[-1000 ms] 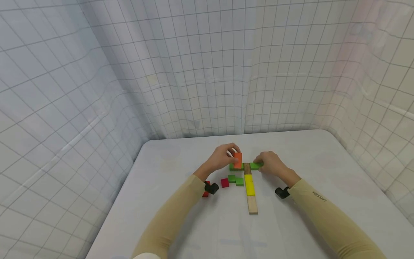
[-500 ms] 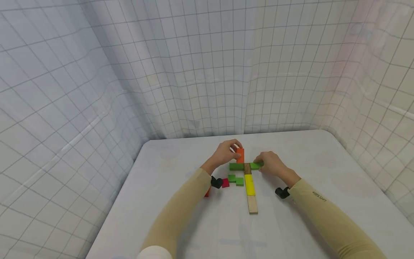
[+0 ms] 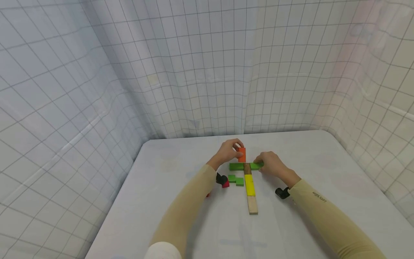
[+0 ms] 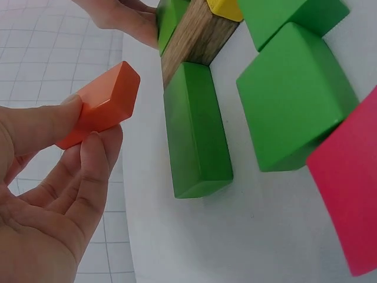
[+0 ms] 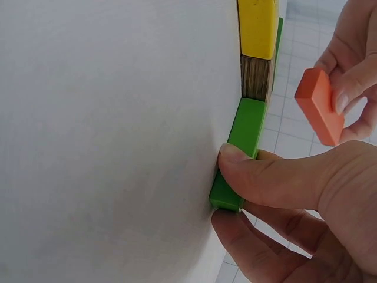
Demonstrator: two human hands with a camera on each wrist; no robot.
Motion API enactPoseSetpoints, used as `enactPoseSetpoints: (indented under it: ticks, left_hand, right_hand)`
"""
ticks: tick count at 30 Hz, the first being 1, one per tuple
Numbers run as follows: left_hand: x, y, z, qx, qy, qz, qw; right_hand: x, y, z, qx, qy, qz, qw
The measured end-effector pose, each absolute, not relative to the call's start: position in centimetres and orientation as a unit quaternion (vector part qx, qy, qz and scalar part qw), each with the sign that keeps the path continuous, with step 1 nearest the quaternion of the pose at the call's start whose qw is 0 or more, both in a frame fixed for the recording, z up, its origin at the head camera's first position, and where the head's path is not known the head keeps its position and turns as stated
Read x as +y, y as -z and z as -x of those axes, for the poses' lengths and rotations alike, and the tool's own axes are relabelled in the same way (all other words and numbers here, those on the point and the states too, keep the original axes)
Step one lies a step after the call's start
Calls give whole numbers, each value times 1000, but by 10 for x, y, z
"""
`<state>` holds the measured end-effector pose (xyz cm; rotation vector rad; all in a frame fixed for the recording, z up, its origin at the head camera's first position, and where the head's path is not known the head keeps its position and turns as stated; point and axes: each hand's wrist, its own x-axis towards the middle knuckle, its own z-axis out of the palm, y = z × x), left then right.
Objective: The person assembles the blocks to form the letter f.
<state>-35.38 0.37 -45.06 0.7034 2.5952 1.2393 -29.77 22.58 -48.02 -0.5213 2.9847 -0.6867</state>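
My left hand (image 3: 227, 151) pinches an orange block (image 3: 242, 155) between thumb and fingers, held up just beyond the crossbar of a T laid out in blocks. A green block (image 4: 197, 130) forms the left arm of that crossbar, beside a brown wood-grain block (image 3: 247, 168). On the other side, my right hand (image 3: 273, 164) grips the right green block (image 5: 246, 127) by its outer end, thumb along one side and fingers round the other. The T's stem runs toward me: a yellow block (image 3: 249, 185), then a pale wooden block (image 3: 252, 205).
Two small green blocks (image 3: 239, 181) touch at their corners left of the stem. A crimson block (image 4: 353, 188) lies beside them, partly behind the left wrist camera in the head view. A red block (image 3: 208, 195) is mostly hidden under the left forearm. Gridded white curtains (image 3: 207, 72) surround the table.
My left hand has carried the orange block away from over the left green block, rightward and farther back, toward the brown block. My right hand has stayed on its green block.
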Motion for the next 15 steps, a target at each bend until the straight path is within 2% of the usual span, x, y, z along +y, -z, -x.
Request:
enactPoseSetpoints:
  ticks: [15]
  left_hand:
    - [13, 468, 367, 860, -454, -194, 129]
  right_hand:
    - [225, 482, 298, 960, 226, 167, 20]
